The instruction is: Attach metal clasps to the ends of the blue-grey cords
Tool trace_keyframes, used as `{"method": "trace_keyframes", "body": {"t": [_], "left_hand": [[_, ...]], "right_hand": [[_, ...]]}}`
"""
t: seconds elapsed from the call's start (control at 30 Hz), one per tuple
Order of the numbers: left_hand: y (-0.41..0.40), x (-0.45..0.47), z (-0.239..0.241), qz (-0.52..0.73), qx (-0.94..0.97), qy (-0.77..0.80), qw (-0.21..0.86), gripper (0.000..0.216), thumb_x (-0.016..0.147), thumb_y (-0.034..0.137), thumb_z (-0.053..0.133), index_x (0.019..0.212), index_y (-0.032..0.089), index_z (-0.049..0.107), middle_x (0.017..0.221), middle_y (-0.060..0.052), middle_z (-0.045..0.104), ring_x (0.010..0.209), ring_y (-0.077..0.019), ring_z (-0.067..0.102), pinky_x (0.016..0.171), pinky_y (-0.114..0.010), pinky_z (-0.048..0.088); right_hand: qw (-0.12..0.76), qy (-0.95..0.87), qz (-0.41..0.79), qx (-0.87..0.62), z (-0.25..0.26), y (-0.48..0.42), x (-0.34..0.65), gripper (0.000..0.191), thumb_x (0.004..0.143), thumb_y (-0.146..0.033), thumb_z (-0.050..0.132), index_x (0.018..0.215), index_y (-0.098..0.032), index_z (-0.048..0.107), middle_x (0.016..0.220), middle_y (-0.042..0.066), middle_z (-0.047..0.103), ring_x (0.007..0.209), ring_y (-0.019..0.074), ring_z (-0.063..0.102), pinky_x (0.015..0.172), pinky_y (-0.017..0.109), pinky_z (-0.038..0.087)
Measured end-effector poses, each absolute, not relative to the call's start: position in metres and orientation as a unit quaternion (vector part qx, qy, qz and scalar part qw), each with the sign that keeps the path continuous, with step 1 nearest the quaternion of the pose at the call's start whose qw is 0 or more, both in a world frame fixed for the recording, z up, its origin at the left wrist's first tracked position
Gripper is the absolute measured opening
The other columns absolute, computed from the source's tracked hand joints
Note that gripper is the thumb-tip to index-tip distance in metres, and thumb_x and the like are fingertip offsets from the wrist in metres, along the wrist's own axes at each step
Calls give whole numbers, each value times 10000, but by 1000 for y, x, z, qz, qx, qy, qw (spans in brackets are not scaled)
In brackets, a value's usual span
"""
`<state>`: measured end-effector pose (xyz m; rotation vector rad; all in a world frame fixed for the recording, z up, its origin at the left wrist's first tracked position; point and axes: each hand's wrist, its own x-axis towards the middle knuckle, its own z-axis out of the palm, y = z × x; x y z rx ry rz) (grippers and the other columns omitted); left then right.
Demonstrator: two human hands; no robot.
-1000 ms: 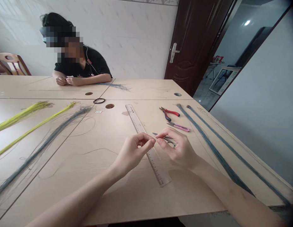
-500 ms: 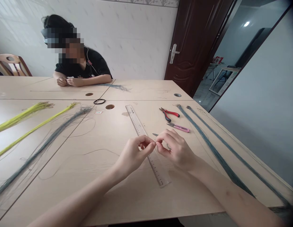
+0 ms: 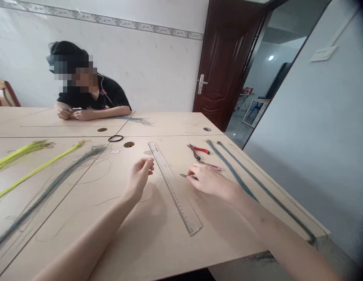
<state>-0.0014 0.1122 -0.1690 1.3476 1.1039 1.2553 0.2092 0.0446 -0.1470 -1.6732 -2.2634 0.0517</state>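
My left hand is raised over the table, left of a clear ruler, with thumb and fingertips pinched together. A thin thread, hard to make out, curves below it and appears to run up to the pinch. My right hand is low at the table, right of the ruler, its fingers closed on small thread snips. Only the pointed metal blades show; the handle is hidden under the fingers. Just behind this hand lie pink-handled snips and red-and-black pliers.
Blue-grey thread bundles lie at right, another at left beside yellow bundles. A black ring, a small label and a cable hole are farther back. Across the table sits a person with both hands together.
My hands have parted: the left moved left off the ruler, the right lowered onto the snips. The view has tilted up and turned slightly right.
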Motion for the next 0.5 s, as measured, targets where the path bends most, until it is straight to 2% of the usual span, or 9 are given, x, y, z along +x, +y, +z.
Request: {"method": "trace_keyframes", "body": {"t": [0.1, 0.23, 0.33, 0.43, 0.5], "left_hand": [[119, -4, -174, 532, 515, 454, 496, 203, 846, 325, 549, 787, 131, 540, 721, 8, 483, 676, -123, 481, 651, -277, 408], [118, -2, -175, 532, 503, 440, 520, 199, 845, 305, 557, 756, 128, 540, 714, 11, 478, 687, -121, 483, 658, -274, 410], [115, 1, -176, 524, 505, 431, 533, 185, 838, 294, 567, 762, 126, 550, 734, 8, 492, 692, -119, 483, 662, -272, 406], [112, 4, -177, 506, 518, 424, 544, 186, 835, 300, 574, 772, 125, 568, 711, 12, 496, 694, -122, 487, 682, -279, 403], [111, 5, -179, 494, 529, 419, 548, 190, 832, 305, 579, 771, 125, 576, 694, 15, 494, 692, -123, 487, 695, -285, 402]], "right_hand": [[63, -785, 46, -615, -136, 38, 219, 210, 862, -328, 564, 797, -133, 606, 843, 26, 622, 743, 130, 576, 717, 312, 476], [-15, -703, 52, -709, -116, 23, 253, 296, 897, -413, 498, 917, -140, 612, 901, 43, 630, 796, 146, 595, 747, 332, 486], [-74, -610, 48, -788, -109, 7, 284, 362, 902, -455, 470, 901, -119, 606, 873, 55, 626, 782, 153, 600, 742, 346, 489], [-110, -557, 62, -821, -119, -9, 303, 396, 880, -494, 491, 889, -115, 606, 885, 64, 625, 787, 153, 600, 732, 340, 495], [-107, -552, 62, -825, -131, -17, 308, 389, 869, -488, 515, 960, -118, 596, 967, 77, 618, 847, 167, 598, 754, 350, 496]]}}
